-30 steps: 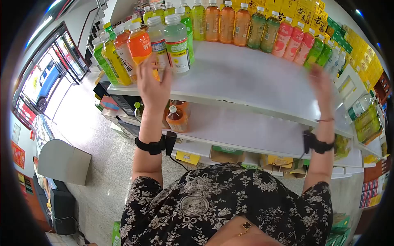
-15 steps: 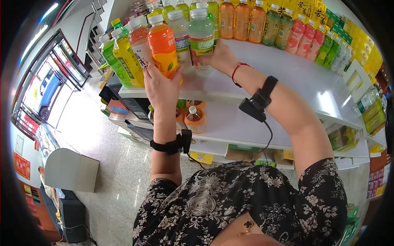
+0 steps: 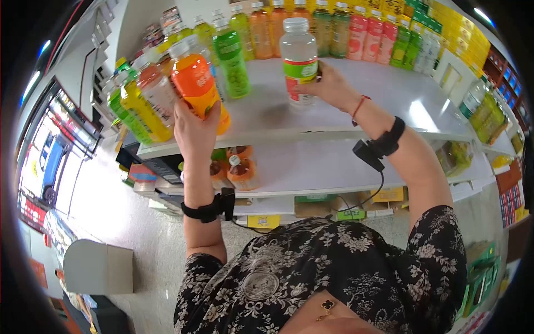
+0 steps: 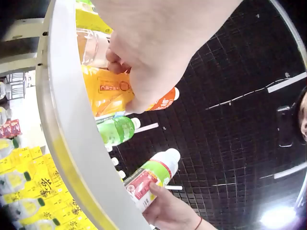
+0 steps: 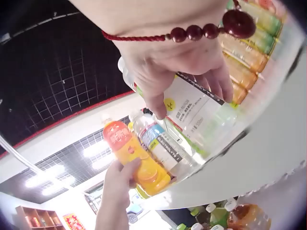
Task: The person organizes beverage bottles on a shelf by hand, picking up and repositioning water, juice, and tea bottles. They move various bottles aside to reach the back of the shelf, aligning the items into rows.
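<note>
In the head view, the left hand (image 3: 194, 129) grips the lower part of an orange bottle (image 3: 196, 79) at the left of the white shelf. The right hand (image 3: 332, 88) has its thumb and fingers around a clear bottle (image 3: 299, 50) with a green, red and white label, upright over the shelf. Between them stands a green bottle (image 3: 230, 61). The right wrist view shows the right hand (image 5: 184, 62) over that label (image 5: 192, 108), and beside it another clear bottle (image 5: 165, 148). Fingers of the left hand (image 4: 144, 57) are partly hidden in the left wrist view.
Pink, yellow and green bottles (image 3: 146, 108) stand left of the left hand. A row of bottles (image 3: 356, 33) lines the shelf's back edge. Orange-labelled bottles (image 3: 242, 173) stand on the lower shelf (image 3: 322, 167). A white frame (image 3: 449, 72) is at the right.
The right hand came from the right, took hold of the clear bottle and moved it right, away from the other bottles. The left hand still holds the orange bottle.
</note>
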`<state>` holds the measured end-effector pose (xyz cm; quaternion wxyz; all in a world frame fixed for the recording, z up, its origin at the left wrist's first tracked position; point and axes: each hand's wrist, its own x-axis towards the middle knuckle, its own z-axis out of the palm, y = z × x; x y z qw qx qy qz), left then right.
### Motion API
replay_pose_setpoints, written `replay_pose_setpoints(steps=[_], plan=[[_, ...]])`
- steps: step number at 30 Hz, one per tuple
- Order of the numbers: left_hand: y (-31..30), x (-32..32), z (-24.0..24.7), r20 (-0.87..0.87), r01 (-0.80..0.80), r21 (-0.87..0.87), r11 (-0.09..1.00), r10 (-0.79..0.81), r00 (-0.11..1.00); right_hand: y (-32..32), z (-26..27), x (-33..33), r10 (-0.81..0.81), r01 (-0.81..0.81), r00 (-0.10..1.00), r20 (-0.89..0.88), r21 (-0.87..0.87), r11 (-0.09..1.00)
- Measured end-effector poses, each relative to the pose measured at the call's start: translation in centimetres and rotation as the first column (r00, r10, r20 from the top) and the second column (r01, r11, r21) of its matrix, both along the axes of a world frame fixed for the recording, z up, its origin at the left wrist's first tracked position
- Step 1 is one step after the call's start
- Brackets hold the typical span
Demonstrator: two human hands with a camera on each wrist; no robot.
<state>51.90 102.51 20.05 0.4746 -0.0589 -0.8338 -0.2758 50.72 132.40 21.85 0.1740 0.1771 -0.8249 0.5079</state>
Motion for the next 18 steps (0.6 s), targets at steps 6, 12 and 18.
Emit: replay_pose_setpoints(steps=[6, 12, 18], plan=[[11.7, 1.1, 1.2, 0.186, 0.441, 0.175, 0.880, -0.470, 0.863, 18.1, -0.5, 7.2, -0.287, 0.288, 0.957, 0.038, -0.026, 0.957], [22.3, 0.3, 2.4, 0.236, 0.648, 0.079, 0.757, -0.646, 0.726, 31.0, -1.2, 11.8, -0.623, 0.623, 0.782, -0.009, 0.040, 0.781], [34.4, 0.1, 2.8, 0.235, 0.778, 0.000, 0.628, -0.756, 0.611, 38.6, -0.6, 15.5, -0.773, 0.776, 0.631, -0.069, 0.050, 0.629]])
